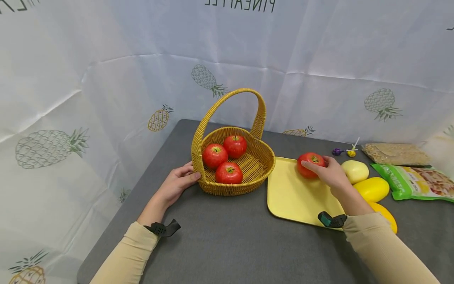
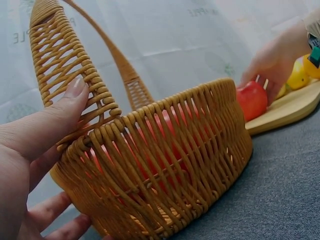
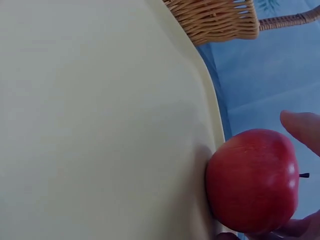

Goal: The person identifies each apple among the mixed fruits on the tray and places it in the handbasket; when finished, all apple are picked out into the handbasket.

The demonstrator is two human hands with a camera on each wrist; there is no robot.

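A golden wicker basket (image 1: 230,189) with a tall handle stands on the table, with three red apples (image 1: 229,172) inside. My left hand (image 1: 179,182) grips its left side: the thumb lies on the handle's base in the left wrist view, and the fingers reach around the wall. Over the yellow tray (image 1: 294,197), my right hand (image 1: 330,171) has its fingers curled round another red apple (image 3: 252,180) near the tray's far edge. In the right wrist view the thumb stands slightly off this apple, while fingers touch its lower side, partly cut off by the frame.
Right of the tray lie a pale round fruit (image 1: 356,171) and two yellow fruits (image 1: 372,189). Beyond them are a green food packet (image 1: 400,181), a bag of grains (image 1: 397,154) and two small lollipops (image 1: 351,152). A pineapple-print curtain (image 1: 319,98) borders the grey table (image 1: 220,236).
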